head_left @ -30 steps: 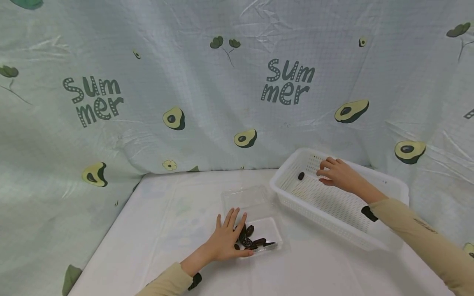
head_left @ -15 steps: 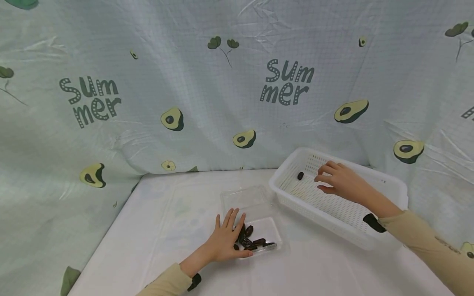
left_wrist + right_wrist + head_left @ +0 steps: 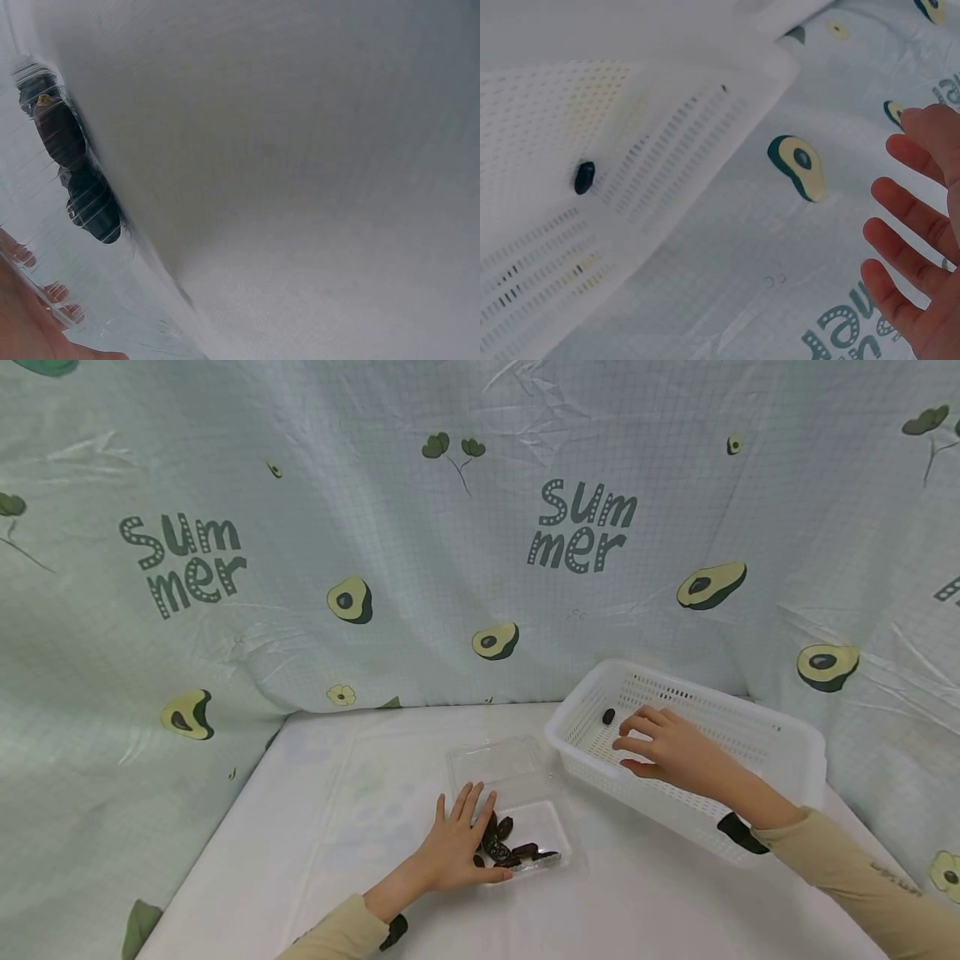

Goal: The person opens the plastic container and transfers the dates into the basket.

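Note:
My left hand [image 3: 453, 847] rests with spread fingers on the left side of a clear plastic clamshell box [image 3: 551, 827]. Several dark brown dates [image 3: 498, 850] lie in the box, partly hidden under that hand; in the left wrist view dates [image 3: 94, 206] show through its wall. A white perforated basket [image 3: 795, 752] stands at the right, with a single date [image 3: 609, 717] on its floor near the far left end. Over the basket's near side hangs my right hand [image 3: 675, 756], its fingers loosely bent and nothing between them. The right wrist view shows the same bare fingers [image 3: 907, 281].
The box's hinged lid [image 3: 495, 764] lies folded back behind it on the white tabletop [image 3: 360, 810]. A printed avocado curtain [image 3: 420, 552] hangs right behind the table and on both sides. The basket's raised rim [image 3: 652, 806] stands between the box and the basket floor.
My right hand has moved from above the basket's middle down and left, toward its near rim and the box. The left hand and the dates have stayed in place.

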A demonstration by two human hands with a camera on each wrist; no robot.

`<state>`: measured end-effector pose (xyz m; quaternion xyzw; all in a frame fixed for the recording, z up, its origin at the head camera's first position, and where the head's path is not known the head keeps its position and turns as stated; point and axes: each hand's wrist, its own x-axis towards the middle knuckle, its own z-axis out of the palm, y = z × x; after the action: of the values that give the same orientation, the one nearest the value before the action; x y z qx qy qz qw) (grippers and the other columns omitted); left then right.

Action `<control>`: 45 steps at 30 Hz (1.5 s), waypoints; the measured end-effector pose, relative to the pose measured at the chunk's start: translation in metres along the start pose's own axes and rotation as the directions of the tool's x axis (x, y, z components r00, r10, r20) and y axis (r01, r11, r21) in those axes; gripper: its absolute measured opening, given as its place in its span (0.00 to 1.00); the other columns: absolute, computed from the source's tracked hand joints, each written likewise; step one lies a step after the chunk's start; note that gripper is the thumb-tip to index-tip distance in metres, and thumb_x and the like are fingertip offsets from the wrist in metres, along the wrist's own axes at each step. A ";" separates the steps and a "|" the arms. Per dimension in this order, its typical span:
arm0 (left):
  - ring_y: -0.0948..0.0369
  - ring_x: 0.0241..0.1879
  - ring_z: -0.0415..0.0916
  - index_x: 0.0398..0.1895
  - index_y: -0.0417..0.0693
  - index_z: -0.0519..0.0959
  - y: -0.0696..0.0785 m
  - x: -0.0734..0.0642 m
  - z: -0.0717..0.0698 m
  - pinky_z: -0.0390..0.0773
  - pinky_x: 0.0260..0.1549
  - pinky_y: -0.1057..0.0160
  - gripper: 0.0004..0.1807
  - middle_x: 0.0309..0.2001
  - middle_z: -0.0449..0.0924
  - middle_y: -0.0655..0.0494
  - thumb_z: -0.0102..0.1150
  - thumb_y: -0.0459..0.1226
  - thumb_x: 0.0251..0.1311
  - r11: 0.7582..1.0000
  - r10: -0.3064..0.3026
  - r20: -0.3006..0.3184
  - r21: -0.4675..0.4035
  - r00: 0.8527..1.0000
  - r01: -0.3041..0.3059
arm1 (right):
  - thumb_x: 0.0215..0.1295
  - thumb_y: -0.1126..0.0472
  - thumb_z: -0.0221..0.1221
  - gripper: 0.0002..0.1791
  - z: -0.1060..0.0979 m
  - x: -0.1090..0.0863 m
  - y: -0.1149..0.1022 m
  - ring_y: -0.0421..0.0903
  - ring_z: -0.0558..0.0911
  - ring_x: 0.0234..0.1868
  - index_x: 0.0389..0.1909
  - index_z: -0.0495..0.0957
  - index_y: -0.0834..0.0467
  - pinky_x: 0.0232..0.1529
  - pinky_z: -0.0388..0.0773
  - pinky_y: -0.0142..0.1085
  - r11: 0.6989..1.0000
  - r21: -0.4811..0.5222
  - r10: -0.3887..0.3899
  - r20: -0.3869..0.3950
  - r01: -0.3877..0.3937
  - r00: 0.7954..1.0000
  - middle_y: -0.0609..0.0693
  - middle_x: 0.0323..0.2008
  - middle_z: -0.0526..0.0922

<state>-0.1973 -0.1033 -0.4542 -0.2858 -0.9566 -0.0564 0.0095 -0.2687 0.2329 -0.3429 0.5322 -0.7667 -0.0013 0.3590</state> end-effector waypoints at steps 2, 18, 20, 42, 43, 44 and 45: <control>0.43 0.69 0.40 0.70 0.45 0.43 0.000 0.000 -0.001 0.49 0.55 0.32 0.57 0.69 0.41 0.40 0.40 0.72 0.45 1.000 -0.004 0.005 -0.005 1.000 0.004 | 0.69 0.49 0.33 0.23 0.002 0.003 -0.007 0.46 0.72 0.35 0.30 0.76 0.51 0.30 0.69 0.37 1.000 0.005 -0.003 -0.010 0.003 1.000 0.47 0.31 0.75; 0.44 0.69 0.40 0.70 0.44 0.44 -0.001 -0.002 -0.002 0.49 0.55 0.32 0.58 0.69 0.41 0.40 0.33 0.75 0.44 1.000 0.001 0.000 -0.005 1.000 -0.001 | 0.40 0.54 0.70 0.19 0.030 0.020 -0.057 0.43 0.71 0.37 0.35 0.75 0.49 0.35 0.69 0.34 0.997 0.050 -0.059 0.059 0.056 0.997 0.44 0.35 0.75; 0.44 0.69 0.40 0.70 0.44 0.44 -0.001 -0.002 -0.003 0.49 0.55 0.33 0.58 0.69 0.42 0.40 0.29 0.76 0.44 1.000 -0.001 -0.007 -0.008 1.000 0.000 | 0.39 0.53 0.70 0.20 0.036 0.021 -0.062 0.42 0.71 0.37 0.36 0.75 0.48 0.35 0.69 0.33 0.997 0.046 -0.065 0.074 0.062 0.995 0.44 0.35 0.75; 0.48 0.70 0.37 0.69 0.40 0.43 -0.016 -0.009 -0.005 0.46 0.57 0.34 0.60 0.71 0.36 0.46 0.22 0.77 0.43 0.997 0.010 -0.010 0.072 1.000 -0.009 | 0.50 0.42 0.59 0.13 0.088 0.030 -0.104 0.38 0.68 0.35 0.34 0.73 0.43 0.34 0.61 0.30 0.989 0.011 -0.148 0.264 0.150 0.953 0.38 0.34 0.73; 0.48 0.70 0.37 0.69 0.40 0.43 -0.016 -0.009 -0.005 0.46 0.57 0.34 0.60 0.71 0.37 0.46 0.23 0.77 0.43 0.997 0.011 -0.008 0.075 1.000 -0.010 | 0.50 0.42 0.59 0.13 0.091 0.030 -0.105 0.38 0.67 0.35 0.34 0.74 0.43 0.34 0.61 0.30 0.989 0.017 -0.147 0.274 0.148 0.950 0.38 0.34 0.73; 0.47 0.70 0.38 0.69 0.40 0.44 -0.016 -0.010 -0.005 0.47 0.57 0.34 0.60 0.71 0.38 0.45 0.23 0.77 0.43 0.997 0.013 -0.009 0.077 1.000 -0.013 | 0.50 0.42 0.59 0.13 0.093 0.030 -0.105 0.37 0.67 0.35 0.33 0.73 0.43 0.34 0.61 0.30 0.989 0.017 -0.145 0.283 0.147 0.948 0.38 0.34 0.73; 0.47 0.70 0.39 0.69 0.40 0.44 -0.016 -0.010 -0.005 0.48 0.57 0.34 0.60 0.71 0.39 0.45 0.24 0.77 0.43 0.997 0.016 -0.011 0.079 1.000 -0.015 | 0.49 0.42 0.59 0.13 0.095 0.031 -0.106 0.37 0.67 0.35 0.32 0.73 0.43 0.33 0.61 0.30 0.989 0.014 -0.146 0.292 0.148 0.945 0.38 0.34 0.73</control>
<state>-0.1981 -0.1224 -0.4512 -0.2922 -0.9558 -0.0199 0.0266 -0.2400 0.1259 -0.4368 0.5803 -0.7696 -0.1096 0.2428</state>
